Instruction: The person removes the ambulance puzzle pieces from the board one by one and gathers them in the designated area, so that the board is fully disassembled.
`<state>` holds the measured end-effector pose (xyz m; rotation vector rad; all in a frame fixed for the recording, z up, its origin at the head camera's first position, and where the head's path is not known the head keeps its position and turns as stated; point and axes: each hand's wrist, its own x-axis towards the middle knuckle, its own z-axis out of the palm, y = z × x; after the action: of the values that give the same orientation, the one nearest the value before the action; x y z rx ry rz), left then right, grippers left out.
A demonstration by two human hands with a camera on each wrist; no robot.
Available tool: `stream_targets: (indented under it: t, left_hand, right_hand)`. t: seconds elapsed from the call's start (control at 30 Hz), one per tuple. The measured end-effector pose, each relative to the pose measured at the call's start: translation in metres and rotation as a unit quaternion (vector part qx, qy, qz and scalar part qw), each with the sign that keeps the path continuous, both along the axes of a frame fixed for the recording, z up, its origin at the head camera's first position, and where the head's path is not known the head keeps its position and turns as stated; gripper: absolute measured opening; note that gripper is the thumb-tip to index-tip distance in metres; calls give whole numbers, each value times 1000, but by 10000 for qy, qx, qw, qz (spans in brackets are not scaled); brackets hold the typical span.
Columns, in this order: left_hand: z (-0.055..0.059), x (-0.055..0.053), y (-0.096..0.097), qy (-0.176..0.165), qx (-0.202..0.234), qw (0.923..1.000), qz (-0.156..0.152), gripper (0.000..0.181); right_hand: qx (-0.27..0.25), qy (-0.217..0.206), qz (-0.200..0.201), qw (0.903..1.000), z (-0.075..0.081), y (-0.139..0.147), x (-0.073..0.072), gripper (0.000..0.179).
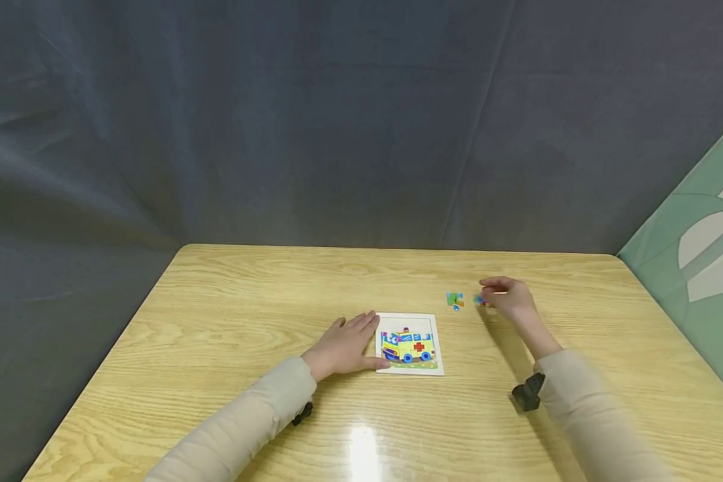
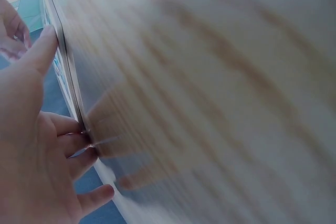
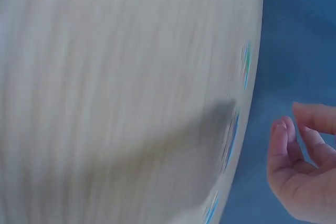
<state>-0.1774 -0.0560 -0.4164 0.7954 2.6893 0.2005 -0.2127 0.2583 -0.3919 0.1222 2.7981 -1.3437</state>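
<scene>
A white square jigsaw board (image 1: pixel 405 322) lies on the table, with a yellow ambulance picture in its lower part and a blank white strip along the top. My left hand (image 1: pixel 345 345) rests against its left side, thumb over the lower left corner and fingertips at the upper left. Loose jigsaw pieces (image 1: pixel 455 299) lie beyond the board to the right, green, blue and orange. Above more pieces (image 1: pixel 478 300), partly hidden beneath it, hovers my right hand (image 1: pixel 509 298). In the right wrist view its fingers (image 3: pixel 279 148) are loosely bent, and nothing shows between them and the thumb.
The wooden table (image 1: pixel 247 288) has rounded far corners. A dark curtain (image 1: pixel 337 134) hangs behind it and on the left. At the right stands a panel (image 1: pixel 711 268) with green and white leaf shapes. Black wrist devices (image 1: pixel 527 393) sit at both sleeves.
</scene>
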Motion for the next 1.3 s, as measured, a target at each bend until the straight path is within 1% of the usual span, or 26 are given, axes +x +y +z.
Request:
stream_targets:
  t: [0.07,0.17,0.23,0.33,0.37,0.47,0.6,0.7,0.83,0.93,1.03,1.3]
  left_hand:
    - [-1,-1,0,52,2,10000,-11,88]
    - [-1,-1,-1,79,-7,10000,10,86]
    - [-2,-1,-1,71,4,10000,51,85]
    - [-2,-1,-1,-34,6,9999,130,86]
    - [-2,-1,-1,-57,0,9999,150,86]
    - [-3,-1,-1,-119,-54,9998,172,88]
    - [-5,-1,0,-134,-129,9997,177,95]
    - [-6,0,0,-121,-192,9996,193,100]
    - [-6,0,1,-45,-283,9995,162,100]
    - [-6,1,1,-15,-313,9994,134,99]
    - [-5,2,1,-30,-304,9994,137,99]
    - [-3,2,1,-9,-250,9996,132,98]
  right_hand:
    - [9,136,297,9995,0,-20,3,31]
    - [9,306,831,9961,-2,-50,8,27]
    - [-49,232,1134,9933,-3,-67,12,25]
    - [-46,16,1583,9874,-5,-87,18,24]
    - [-25,-88,1673,9859,-6,-93,19,23]
    - [68,-214,2000,9795,-11,-105,23,22]
    - [250,-202,2246,9739,-16,-116,25,24]
    - [448,-235,2285,9722,-19,-121,27,24]
    - [806,-247,2373,9678,-20,-126,27,26]
    - [1053,-143,2514,9620,-21,-128,26,27]
    - [1102,-59,2590,9596,-22,-130,25,30]
    - [1168,-15,2635,9575,-21,-132,25,34]
